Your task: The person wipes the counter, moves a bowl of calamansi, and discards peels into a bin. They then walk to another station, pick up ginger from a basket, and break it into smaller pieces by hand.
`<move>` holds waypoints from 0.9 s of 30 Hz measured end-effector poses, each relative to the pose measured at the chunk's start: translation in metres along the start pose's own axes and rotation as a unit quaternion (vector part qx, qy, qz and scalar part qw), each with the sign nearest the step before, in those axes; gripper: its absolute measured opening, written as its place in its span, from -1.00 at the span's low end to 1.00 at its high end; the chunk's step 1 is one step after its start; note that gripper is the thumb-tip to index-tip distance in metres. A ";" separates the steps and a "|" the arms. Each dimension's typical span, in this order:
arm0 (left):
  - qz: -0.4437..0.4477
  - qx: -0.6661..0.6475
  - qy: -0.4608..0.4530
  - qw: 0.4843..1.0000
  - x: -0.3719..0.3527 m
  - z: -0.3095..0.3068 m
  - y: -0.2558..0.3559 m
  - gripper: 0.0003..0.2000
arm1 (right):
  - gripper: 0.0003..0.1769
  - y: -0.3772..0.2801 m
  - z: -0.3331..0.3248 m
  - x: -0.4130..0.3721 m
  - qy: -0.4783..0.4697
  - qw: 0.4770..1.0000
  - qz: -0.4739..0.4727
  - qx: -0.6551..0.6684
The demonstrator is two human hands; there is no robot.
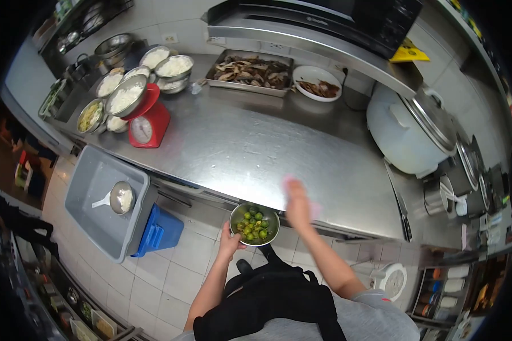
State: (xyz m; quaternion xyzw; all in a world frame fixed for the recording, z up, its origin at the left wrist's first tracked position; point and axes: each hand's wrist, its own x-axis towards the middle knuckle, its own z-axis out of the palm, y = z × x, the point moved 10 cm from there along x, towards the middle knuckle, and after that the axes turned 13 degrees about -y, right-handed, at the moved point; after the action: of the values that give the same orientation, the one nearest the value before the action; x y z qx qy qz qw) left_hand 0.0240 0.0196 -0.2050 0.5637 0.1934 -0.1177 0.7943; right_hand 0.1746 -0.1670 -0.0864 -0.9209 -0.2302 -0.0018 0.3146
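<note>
My left hand (230, 243) grips the rim of a steel bowl (275, 234) in front of my body, just off the counter's front edge. Small green citrus fruits (252, 225), some of them apparently cut or squeezed, lie inside it. Out over the steel counter (227, 149), my right hand (297, 206) has a pink cloth (315, 211) under it, pressed near the front edge. That hand is smeared by motion, and its fingers partly cover the cloth.
Bowls of rice (175, 66) and a red scale (148, 122) stand at the left. A tray of fish (250, 73) and a white bowl (317, 75) sit at the back. A knife (402, 207) lies right, near a large cooker (404, 128). A grey tub (91, 213) stands lower left.
</note>
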 end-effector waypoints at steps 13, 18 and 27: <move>-0.013 -0.058 0.065 0.996 -0.008 -0.032 0.019 -0.36 | -0.43 0.311 -0.176 0.132 0.155 0.943 0.207 -0.210; 0.007 -0.076 0.082 0.994 0.001 -0.022 0.028 -0.34 | -0.44 0.215 -0.103 0.261 0.013 0.972 0.129 -0.198; 0.016 -0.045 0.107 0.993 0.006 -0.035 0.032 -0.35 | -0.51 -0.098 0.083 0.129 -0.180 0.956 -0.203 0.112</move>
State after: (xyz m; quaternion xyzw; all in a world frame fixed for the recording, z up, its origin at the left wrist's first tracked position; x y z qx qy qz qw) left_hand 0.0362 0.0637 -0.1901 0.5398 0.2731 -0.0351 0.7955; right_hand 0.2368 0.0035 -0.0771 -0.7988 -0.4637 0.1258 0.3620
